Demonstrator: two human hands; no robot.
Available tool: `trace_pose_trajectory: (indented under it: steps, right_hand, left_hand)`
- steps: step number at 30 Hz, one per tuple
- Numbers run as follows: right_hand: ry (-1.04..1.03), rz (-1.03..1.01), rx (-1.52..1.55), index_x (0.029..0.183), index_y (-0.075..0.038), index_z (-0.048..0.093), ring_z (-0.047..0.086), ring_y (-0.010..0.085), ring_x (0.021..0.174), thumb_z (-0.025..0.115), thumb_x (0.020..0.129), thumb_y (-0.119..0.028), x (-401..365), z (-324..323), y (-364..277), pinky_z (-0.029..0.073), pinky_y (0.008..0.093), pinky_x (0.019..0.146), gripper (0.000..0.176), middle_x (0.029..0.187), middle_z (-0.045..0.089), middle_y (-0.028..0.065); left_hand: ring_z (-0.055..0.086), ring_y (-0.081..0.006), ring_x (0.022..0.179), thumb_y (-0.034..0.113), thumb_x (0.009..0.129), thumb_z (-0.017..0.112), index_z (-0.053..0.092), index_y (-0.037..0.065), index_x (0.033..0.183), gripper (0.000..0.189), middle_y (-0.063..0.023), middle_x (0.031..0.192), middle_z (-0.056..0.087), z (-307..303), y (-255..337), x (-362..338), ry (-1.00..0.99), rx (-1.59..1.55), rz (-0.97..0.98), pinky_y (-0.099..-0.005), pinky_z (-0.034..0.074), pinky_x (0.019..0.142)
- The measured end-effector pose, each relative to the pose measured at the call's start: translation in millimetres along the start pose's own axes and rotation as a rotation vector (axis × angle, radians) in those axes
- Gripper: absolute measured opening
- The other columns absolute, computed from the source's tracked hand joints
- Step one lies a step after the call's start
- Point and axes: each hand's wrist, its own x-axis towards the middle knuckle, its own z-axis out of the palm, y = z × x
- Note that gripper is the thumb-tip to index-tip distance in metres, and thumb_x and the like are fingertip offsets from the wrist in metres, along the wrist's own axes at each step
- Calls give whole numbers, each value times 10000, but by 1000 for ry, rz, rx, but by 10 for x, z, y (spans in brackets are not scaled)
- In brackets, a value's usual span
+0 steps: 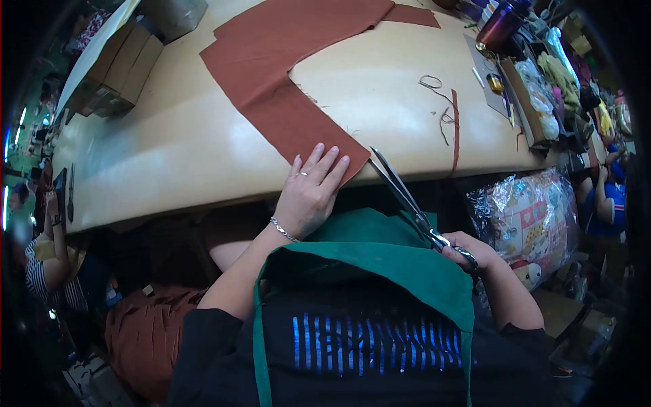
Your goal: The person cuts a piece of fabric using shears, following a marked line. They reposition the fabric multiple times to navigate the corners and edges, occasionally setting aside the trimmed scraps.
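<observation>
Left hand [314,183]: palm down, fingers straight and slightly spread, gripping nothing, laid over the near end of the brown fabric [264,81]. Right hand [471,249]: curled around the handles of the scissors [422,220], lower right of the left hand, off the tabletop's [380,108] near edge. Scissors: long axis running from near right to far left, tips toward the fabric's near right corner, blades slightly parted; tips at or just beside that corner, contact not certain. Of the two, the left hand is nearer the fabric. Brown fabric: on the tabletop, lying far and left of the right hand; narrow arm pointing near right, its long axis running far left to a bend, beyond which a broader panel spreads far and right. Right of the fabric: narrow brown strip [456,129], long axis near to far. Far left: cardboard box [125,64]. Near right, beyond the right hand: plastic-wrapped printed bundle [532,224].
</observation>
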Motion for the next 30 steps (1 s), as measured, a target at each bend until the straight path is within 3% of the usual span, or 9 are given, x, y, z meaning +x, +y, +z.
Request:
trace_pose_trajectory:
  steps: [8, 17, 20, 23, 26, 30]
  right_hand:
    - [4, 64, 15, 684, -85, 470, 444, 68, 480, 546, 803, -516, 216, 30, -164, 357, 212, 445, 454, 550, 466, -23]
    - [28, 67, 52, 685, -81, 475, 453, 73, 477, 567, 782, -532, 246, 9, -192, 362, 221, 432, 471, 551, 474, -13]
    - [46, 83, 8, 658, -88, 478, 373, 33, 499, 541, 789, -533, 231, 36, -253, 295, 185, 454, 468, 551, 426, -54]
    - [58, 94, 6, 643, -88, 466, 356, 26, 503, 558, 796, -498, 217, 42, -290, 293, 186, 454, 448, 551, 414, -62]
    - [88, 66, 58, 631, -83, 469, 428, 63, 426, 598, 775, -506, 237, 47, -189, 335, 207, 399, 464, 496, 435, -25]
    - [105, 56, 41, 604, -81, 471, 407, 51, 424, 608, 787, -463, 249, 56, -153, 315, 206, 392, 445, 487, 421, -40]
  left_hand:
    - [395, -293, 1212, 100, 757, 606, 519, 144, 1189, 443, -82, 1278, 449, 25, 74, -85, -12, 26, 17, -521, 341, 934]
    - [382, -288, 1225, 128, 774, 607, 529, 163, 1181, 416, -64, 1286, 444, 5, 106, -125, -44, 8, -5, -531, 329, 942]
    - [384, -289, 1223, 131, 778, 607, 533, 166, 1178, 409, -64, 1285, 446, 4, 106, -136, -49, 14, -1, -540, 330, 937]
    - [387, -292, 1220, 129, 775, 608, 535, 165, 1176, 409, -64, 1284, 447, 1, 105, -135, -46, 10, 1, -540, 333, 934]
    - [386, -292, 1221, 128, 771, 610, 536, 164, 1175, 412, -63, 1284, 448, 18, 101, -140, -35, -5, 0, -541, 330, 935]
    - [386, -291, 1221, 129, 767, 613, 536, 164, 1176, 417, -60, 1286, 447, 25, 102, -143, -34, -7, -4, -544, 325, 936]
